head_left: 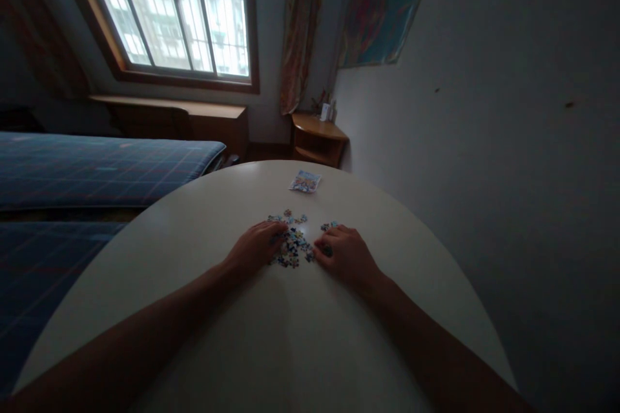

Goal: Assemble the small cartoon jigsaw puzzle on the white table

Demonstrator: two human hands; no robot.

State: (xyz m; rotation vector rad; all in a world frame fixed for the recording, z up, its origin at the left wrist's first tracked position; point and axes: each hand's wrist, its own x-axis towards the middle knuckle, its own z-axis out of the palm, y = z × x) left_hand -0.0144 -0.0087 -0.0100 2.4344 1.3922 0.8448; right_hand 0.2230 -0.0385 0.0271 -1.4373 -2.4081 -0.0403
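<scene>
A loose pile of small jigsaw puzzle pieces [293,246] lies on the round white table [300,342]. My left hand [259,242] rests at the pile's left side, its fingers stretched out over the edge pieces and partly hiding them. On the right, my right hand [346,251] has its fingers curled and thumb and forefinger brought close together beside the pile. Whatever lies between those fingertips is too small and dark to make out. A few more pieces [329,226] show just beyond the right knuckles, and others [288,214] are scattered behind the pile.
A small printed picture card or packet [305,181] lies farther back on the table. Left of the table is a plaid mattress [106,164]. A wooden corner shelf [320,132] stands behind, and a wall [484,174] runs along the right.
</scene>
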